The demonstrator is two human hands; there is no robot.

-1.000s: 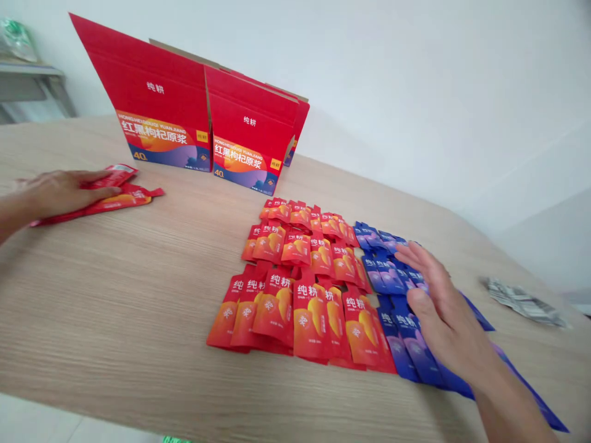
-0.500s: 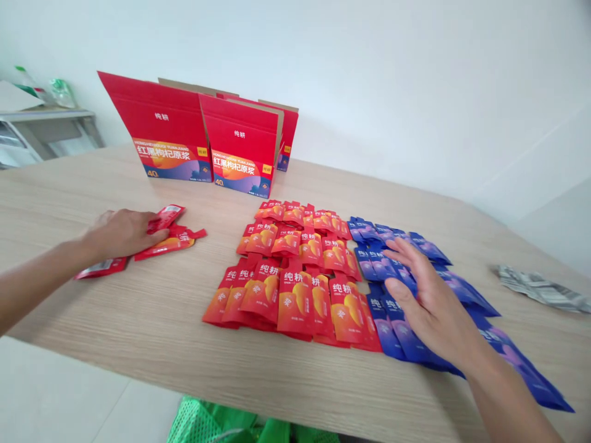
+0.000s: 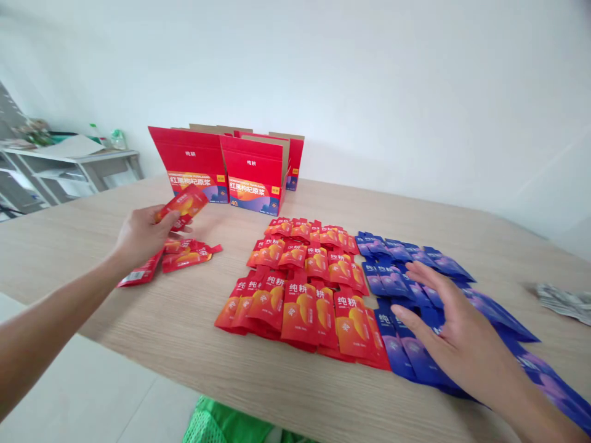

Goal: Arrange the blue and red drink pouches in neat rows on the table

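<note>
Raised over the left part of the table, my left hand (image 3: 150,231) is closed on a red pouch (image 3: 191,203) with an orange print; whether a second one is behind it I cannot tell. Below it lie several loose red pouches (image 3: 184,261). Overlapping rows of red pouches (image 3: 300,311) cover the middle of the table, printed fronts up. To their right are rows of blue pouches (image 3: 406,344). My right hand (image 3: 452,329) is spread with nothing in it, over the blue pouches and partly hiding them; contact is unclear.
Red printed cartons (image 3: 252,175) with raised flaps stand at the back left of the wooden table (image 3: 258,394). A crumpled grey striped piece (image 3: 563,301) lies at the right. Green bags (image 3: 226,424) are below the front edge. A grey side desk (image 3: 78,160) stands far left.
My left hand has lifted a red pouch up from the loose ones on the table. My right hand stays spread over the blue pouches. The camera view has shifted.
</note>
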